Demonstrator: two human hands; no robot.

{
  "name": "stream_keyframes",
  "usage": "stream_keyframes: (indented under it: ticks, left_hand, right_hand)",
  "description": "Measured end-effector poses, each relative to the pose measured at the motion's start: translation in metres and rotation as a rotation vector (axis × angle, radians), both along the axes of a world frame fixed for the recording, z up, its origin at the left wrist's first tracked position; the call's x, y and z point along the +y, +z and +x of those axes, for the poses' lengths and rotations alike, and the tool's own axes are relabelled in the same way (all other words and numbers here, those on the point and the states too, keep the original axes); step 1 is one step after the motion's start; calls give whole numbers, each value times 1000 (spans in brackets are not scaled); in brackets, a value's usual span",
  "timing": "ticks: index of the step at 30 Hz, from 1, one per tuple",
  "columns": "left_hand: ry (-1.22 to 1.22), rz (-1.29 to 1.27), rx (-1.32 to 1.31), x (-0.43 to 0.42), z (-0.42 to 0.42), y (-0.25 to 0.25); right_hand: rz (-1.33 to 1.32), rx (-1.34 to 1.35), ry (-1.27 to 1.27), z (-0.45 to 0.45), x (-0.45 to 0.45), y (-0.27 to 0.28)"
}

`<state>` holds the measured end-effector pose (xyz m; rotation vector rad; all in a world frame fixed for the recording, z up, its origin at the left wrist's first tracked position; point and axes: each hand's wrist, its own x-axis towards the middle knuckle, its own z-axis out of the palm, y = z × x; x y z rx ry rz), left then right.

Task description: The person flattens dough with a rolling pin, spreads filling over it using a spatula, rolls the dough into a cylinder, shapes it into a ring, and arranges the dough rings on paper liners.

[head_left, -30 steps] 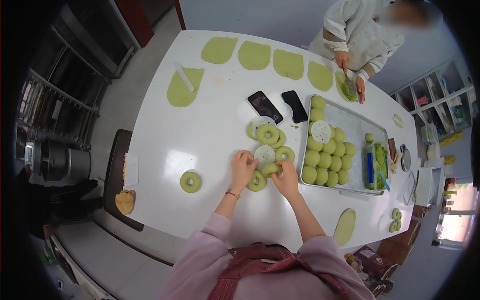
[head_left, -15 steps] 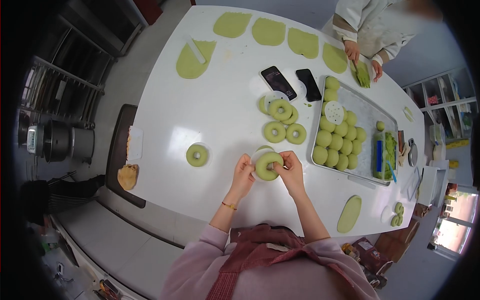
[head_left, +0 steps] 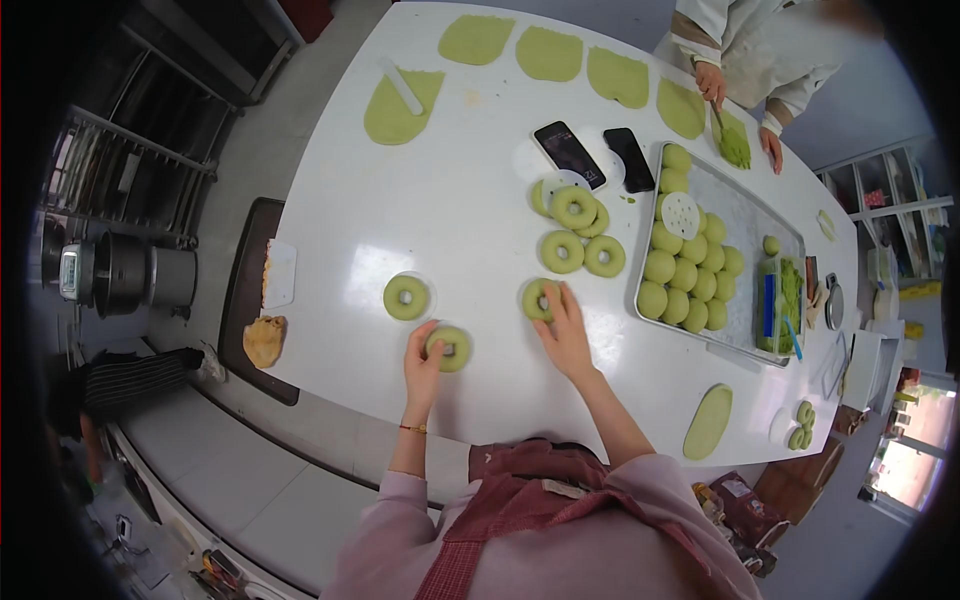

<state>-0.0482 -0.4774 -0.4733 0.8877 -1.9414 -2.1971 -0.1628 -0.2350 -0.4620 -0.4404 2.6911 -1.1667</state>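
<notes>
My left hand (head_left: pixel 422 362) is closed round the edge of a green dough ring (head_left: pixel 449 349), just below another ring (head_left: pixel 405 297) lying on a white paper disc. Further right, my right hand (head_left: pixel 564 330) has its fingers on a green ring (head_left: pixel 538 299) at the white tabletop (head_left: pixel 350 340). Beyond that hand several more rings (head_left: pixel 574 207) lie grouped, some overlapping. Right of them a metal tray (head_left: pixel 715 347) holds rows of green dough balls (head_left: pixel 677 301) with a perforated white disc (head_left: pixel 681 215) on top.
Two phones (head_left: pixel 569 154) (head_left: pixel 628 160) lie behind the rings. Flat green dough sheets (head_left: pixel 549 53) and a rolling pin (head_left: pixel 401 87) are at the far side, where a person (head_left: pixel 710 85) works. A tub of green filling (head_left: pixel 782 300) stands in the tray; a dough oval (head_left: pixel 708 422) lies right.
My hands have moved apart, the left carrying a ring leftward. The ring they both held is now beside the lone left one; my right hand is at another ring.
</notes>
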Motion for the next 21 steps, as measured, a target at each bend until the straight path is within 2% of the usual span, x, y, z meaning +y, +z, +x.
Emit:
stream_keyframes:
  ticks: [2, 3, 6, 7, 9, 10, 15, 16, 18, 19, 20, 21]
  left_hand:
    - [19, -441, -62, -11, 2, 2]
    - [14, -695, -83, -15, 2, 3]
    - [-15, -831, -19, -18, -9, 12]
    - [-22, -894, 22, -15, -13, 15]
    - [-62, -864, 69, 0, -29, 21]
    - [-95, -841, 122, 8, -41, 23]
    - [-213, -826, 237, 36, -97, 38]
    - [-213, -823, 246, 40, -111, 37]
    - [-216, -765, 260, 48, -139, 33]
    - [-257, -733, 282, 50, -156, 30]
    - [-296, -704, 310, 51, -177, 27]
    - [-294, -713, 317, 54, -200, 21]
  right_hand:
    - [82, 59, 0, 13, -16, -7]
    - [11, 23, 98, 16, -19, -4]
    - [44, 82, 162, 0, -23, 12]
    - [42, 83, 53, -19, -24, 15]
    - [277, 325, -101, -55, -23, 5]
    - [333, 328, -66, -58, -20, -14]
    - [168, 172, 196, -39, -15, 8]
    - [149, 310, 116, -51, -18, 15]
    - [112, 321, -148, -93, -20, 27]
    - [109, 407, -307, -118, -19, 17]
    - [100, 410, -310, -137, -16, 9]
    - [200, 387, -380, -156, -12, 3]
